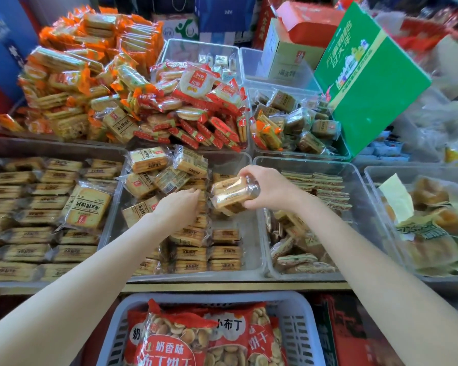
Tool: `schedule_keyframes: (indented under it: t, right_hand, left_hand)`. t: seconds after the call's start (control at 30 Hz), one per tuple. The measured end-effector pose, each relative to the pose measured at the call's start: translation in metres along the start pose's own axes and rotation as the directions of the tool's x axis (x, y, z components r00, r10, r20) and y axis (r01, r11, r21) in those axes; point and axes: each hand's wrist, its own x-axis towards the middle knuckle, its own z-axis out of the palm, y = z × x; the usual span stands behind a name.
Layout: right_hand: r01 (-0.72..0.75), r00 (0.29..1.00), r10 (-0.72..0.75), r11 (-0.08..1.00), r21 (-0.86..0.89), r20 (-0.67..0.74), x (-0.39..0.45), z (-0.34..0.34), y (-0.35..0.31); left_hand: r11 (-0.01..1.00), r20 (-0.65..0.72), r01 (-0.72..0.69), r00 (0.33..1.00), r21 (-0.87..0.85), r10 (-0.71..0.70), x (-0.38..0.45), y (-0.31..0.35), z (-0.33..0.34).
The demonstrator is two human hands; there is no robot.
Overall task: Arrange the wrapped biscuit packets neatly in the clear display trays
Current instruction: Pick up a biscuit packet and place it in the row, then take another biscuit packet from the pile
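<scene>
Grasping a small bundle of wrapped biscuit packets, the right hand has its fingers curled round one end and holds them above the middle clear tray, clear of the packets already lying in it. The bundle's long axis runs roughly left to right, pointing toward the left hand. That hand reaches flat into the same tray, fingers straight and resting on the loose heap of packets at the tray's far left; it holds nothing that I can see. Neat rows fill the tray's near side, with a bare patch on its right side just below the held bundle. My guess is the bundle goes down there, the right hand being nearer.
</scene>
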Motion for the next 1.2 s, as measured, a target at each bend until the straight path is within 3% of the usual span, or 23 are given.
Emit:
schedule_keyframes:
  t: [0.03,0.1,0.2,0.27,0.37,0.5,0.7,0.83,1.03,1.2]
  right_hand:
    - [-0.006,1.0,0.008,0.992,0.125,-0.014,-0.008,-0.006,0.003]
    - [-0.009,0.998,0.029,0.943,0.332,-0.053,-0.022,-0.011,0.006]
    - [0.015,0.993,0.048,0.846,0.533,-0.105,-0.039,-0.015,0.001]
    - [0.036,0.995,0.022,0.834,0.551,-0.098,-0.048,-0.02,-0.008]
    - [0.028,0.999,-0.007,0.895,0.446,-0.048,-0.055,-0.025,-0.02]
    - [0.063,0.993,-0.012,0.905,0.42,-0.121,-0.068,-0.03,-0.032]
    - [0.079,0.994,-0.037,0.906,0.416,-0.107,-0.092,-0.04,-0.04]
    - [0.056,0.998,-0.035,0.915,0.401,-0.061,-0.098,-0.041,-0.039]
    - [0.045,0.998,-0.028,0.959,0.281,-0.063,-0.094,-0.041,-0.041]
    - [0.043,0.998,-0.034,0.984,0.171,-0.055,-0.095,-0.045,-0.042]
  left_hand:
    - [0.978,-0.066,0.01,0.998,-0.207,-0.024,-0.004,0.006,-0.008]
    - [0.806,-0.126,-0.041,0.991,-0.59,-0.042,-0.014,0.017,-0.024]
    - [0.592,-0.261,-0.182,0.964,-0.785,-0.051,-0.026,0.021,-0.042]
    - [0.578,-0.347,-0.225,0.932,-0.785,-0.109,-0.034,0.022,-0.054]
    - [0.574,-0.431,-0.277,0.89,-0.771,-0.149,-0.045,0.029,-0.071]
    - [0.605,-0.491,-0.328,0.863,-0.726,-0.12,-0.061,0.039,-0.091]
    - [0.807,-0.413,-0.291,0.908,-0.514,0.065,-0.08,0.037,-0.102]
    - [0.84,-0.408,-0.32,0.903,-0.438,0.131,-0.09,0.035,-0.093]
    - [0.881,-0.454,-0.285,0.886,-0.378,0.092,-0.091,0.034,-0.09]
    - [0.867,-0.346,-0.232,0.935,-0.441,0.074,-0.086,0.036,-0.09]
